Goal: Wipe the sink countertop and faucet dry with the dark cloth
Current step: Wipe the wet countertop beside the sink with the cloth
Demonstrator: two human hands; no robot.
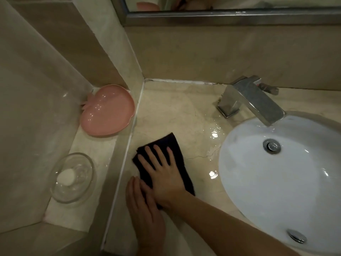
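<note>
1. While the right hand (162, 174) lies flat on the dark cloth (164, 159), its fingers are straight and spread, pressing the cloth down on the countertop (175, 111).
2. Just below and left of that hand, the left hand (145, 213) also lies flat, fingers straight, with its fingertips touching the near edge of the cloth.
3. Neither hand curls around anything.
4. To the right of the hands, shiny water sits on the countertop, next to the white sink (276, 182).
5. Up and to the right, the silver faucet (249, 100) leans over the sink.
6. Left of the hands, past a low wall, sit a pink dish (108, 111) and a clear bowl (73, 178) with white soap (66, 177) in it.
</note>
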